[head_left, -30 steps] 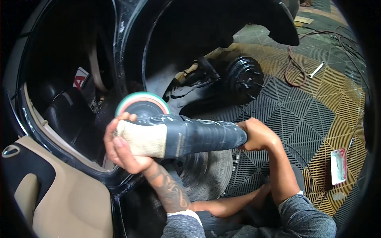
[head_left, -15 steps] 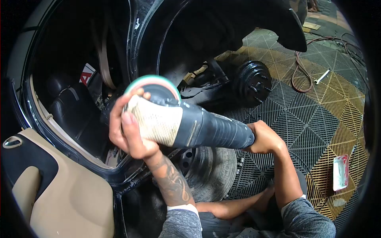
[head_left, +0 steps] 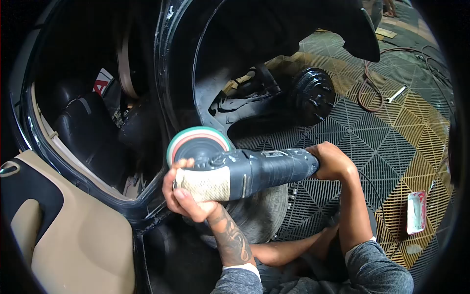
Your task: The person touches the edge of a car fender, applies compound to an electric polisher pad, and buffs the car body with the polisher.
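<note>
A dark power polisher lies nearly level across the view in both hands. My left hand wraps round its head, which has a cream textured cover. My right hand is closed round the rear end of its handle. The round pad, with a green and pink rim, faces away from me towards the black car body by the rear door opening. Whether the pad touches the panel I cannot tell.
On the left stands an open door with a beige panel. A brake drum sits beyond the wheel arch. A loose wheel lies below the polisher. A wrench, a red hose and a small tray are on the grid floor.
The polisher's head and my left hand have moved down and to the right along the car body. My right hand has risen slightly, so the tool lies more level.
</note>
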A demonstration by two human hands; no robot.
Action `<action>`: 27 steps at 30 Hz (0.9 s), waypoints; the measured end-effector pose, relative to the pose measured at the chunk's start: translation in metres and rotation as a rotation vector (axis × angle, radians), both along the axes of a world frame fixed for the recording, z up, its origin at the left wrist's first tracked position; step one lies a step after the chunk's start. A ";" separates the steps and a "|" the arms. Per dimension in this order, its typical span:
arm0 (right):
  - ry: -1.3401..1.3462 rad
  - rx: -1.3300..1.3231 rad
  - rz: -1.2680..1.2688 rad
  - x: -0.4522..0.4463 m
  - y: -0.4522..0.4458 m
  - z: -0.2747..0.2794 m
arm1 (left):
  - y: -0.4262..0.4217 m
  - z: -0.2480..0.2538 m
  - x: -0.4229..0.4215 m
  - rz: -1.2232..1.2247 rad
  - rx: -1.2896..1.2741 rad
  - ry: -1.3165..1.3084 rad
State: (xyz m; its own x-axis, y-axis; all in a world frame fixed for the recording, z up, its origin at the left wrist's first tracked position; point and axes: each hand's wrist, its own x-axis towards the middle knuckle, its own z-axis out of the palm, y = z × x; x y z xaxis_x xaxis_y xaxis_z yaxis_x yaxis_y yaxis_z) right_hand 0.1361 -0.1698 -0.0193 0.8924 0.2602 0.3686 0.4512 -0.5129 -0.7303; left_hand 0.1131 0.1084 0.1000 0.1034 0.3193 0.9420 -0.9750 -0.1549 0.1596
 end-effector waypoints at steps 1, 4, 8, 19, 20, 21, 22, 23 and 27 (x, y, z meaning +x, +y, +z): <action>0.009 -0.065 0.004 0.002 0.000 -0.001 | 0.009 -0.012 0.002 0.010 0.009 -0.035; -0.026 -0.128 0.003 0.010 0.004 -0.011 | 0.014 -0.029 -0.003 0.075 -0.043 -0.027; -0.025 -0.077 0.046 0.009 0.014 -0.008 | 0.020 -0.014 -0.003 0.081 0.010 -0.034; -0.025 -0.089 -0.006 0.002 0.001 0.002 | 0.016 -0.033 0.001 0.025 -0.046 -0.028; -0.047 -0.100 -0.009 0.003 0.000 0.000 | 0.015 -0.038 0.001 0.030 -0.040 -0.046; -0.066 -0.109 -0.009 0.004 0.000 -0.002 | 0.017 -0.039 0.003 0.030 -0.041 -0.048; -0.046 -0.098 -0.005 0.004 0.000 -0.003 | 0.016 -0.034 0.002 0.041 -0.013 -0.042; -0.052 -0.097 -0.003 0.004 0.000 -0.004 | 0.014 -0.027 0.000 0.054 0.016 -0.038; -0.069 0.030 0.011 0.001 0.001 0.001 | -0.004 0.025 -0.001 -0.006 0.095 0.027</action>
State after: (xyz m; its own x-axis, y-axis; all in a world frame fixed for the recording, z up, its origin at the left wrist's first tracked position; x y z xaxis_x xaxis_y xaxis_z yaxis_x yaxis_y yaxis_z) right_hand 0.1374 -0.1688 -0.0182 0.8617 0.2574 0.4373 0.5066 -0.4858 -0.7123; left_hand 0.1117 0.1045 0.1248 0.1311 0.2281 0.9648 -0.9715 -0.1644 0.1709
